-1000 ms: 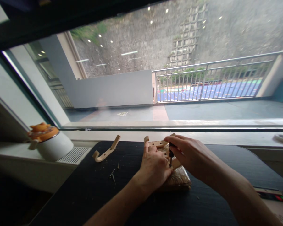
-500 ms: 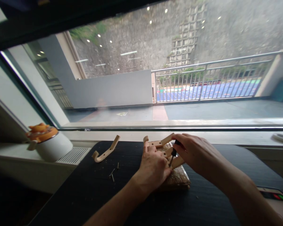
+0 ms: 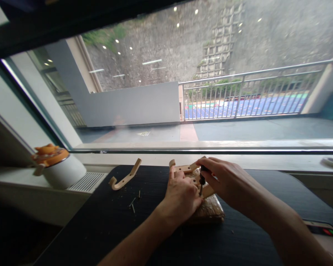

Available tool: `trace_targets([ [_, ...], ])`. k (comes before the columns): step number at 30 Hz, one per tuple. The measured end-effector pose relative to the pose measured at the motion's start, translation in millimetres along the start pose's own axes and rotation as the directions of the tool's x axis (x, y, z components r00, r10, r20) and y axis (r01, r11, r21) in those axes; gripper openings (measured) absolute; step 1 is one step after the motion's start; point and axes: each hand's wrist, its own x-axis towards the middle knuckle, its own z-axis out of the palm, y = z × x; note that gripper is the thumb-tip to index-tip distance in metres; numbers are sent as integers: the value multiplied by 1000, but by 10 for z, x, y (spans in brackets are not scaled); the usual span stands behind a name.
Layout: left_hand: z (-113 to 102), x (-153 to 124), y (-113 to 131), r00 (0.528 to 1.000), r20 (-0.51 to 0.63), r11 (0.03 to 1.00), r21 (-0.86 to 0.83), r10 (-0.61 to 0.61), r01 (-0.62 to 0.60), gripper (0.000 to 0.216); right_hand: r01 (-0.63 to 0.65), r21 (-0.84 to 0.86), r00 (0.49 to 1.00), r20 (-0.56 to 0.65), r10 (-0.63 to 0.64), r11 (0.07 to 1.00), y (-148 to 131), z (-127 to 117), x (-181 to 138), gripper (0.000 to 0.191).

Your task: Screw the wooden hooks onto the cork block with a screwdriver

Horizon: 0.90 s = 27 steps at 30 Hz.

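My right hand [image 3: 220, 175] grips a screwdriver [image 3: 202, 179] with a dark handle, standing nearly upright. Its tip meets the nearest of several bent wooden hooks [image 3: 185, 169] lying across a brown, rough-surfaced block [image 3: 211, 208]. My left hand [image 3: 180, 194] is closed over these hooks and presses them down on the block, its thumb close to the screwdriver tip. The palm and fingers hide much of the hooks. Away to the left lies a loose wooden hook [image 3: 126, 180] with two dark holes, and several screws [image 3: 133, 204] are scattered nearer me.
The black table [image 3: 100, 221] stands against a window sill. A white pot with an orange lid [image 3: 65, 171] sits on the left sill beside a vent [image 3: 87, 181]. A roll of tape [image 3: 331, 162] rests on the right sill. A flat box [image 3: 322, 236] is at lower right.
The screwdriver handle has swung slightly left and become more upright, with my right hand moving along. My left hand and the hooks stay in place.
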Motion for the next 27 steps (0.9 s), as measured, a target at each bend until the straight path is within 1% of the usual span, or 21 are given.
trace_targets([
  [6,16,-3,-19,1000,-15,1000,16,22,-22,14,-61,-58,998,-21,60,996,62,-8,-2,26],
  [10,11,-2,-17,1000,-2,999,41,25,-25,16,-80,-77,997,-11,79,994,65,-26,2,24],
  [16,14,-5,-14,1000,-3,1000,21,9,-9,17,-119,-148,993,-2,120,982,48,-29,-9,20],
  [18,13,-4,-7,1000,-13,1000,14,3,-3,16,-86,-113,996,4,87,990,13,-20,-21,21],
  [22,-10,1,5,1000,-3,1000,6,-4,4,19,30,26,998,49,-31,999,-57,-1,-35,27],
  [25,-23,1,4,1000,15,1000,7,-3,3,20,21,34,998,55,-22,999,-60,6,-31,29],
  [27,-19,0,0,1000,12,1000,6,-1,1,21,11,-6,1000,1,-11,1000,-36,5,-25,29],
])
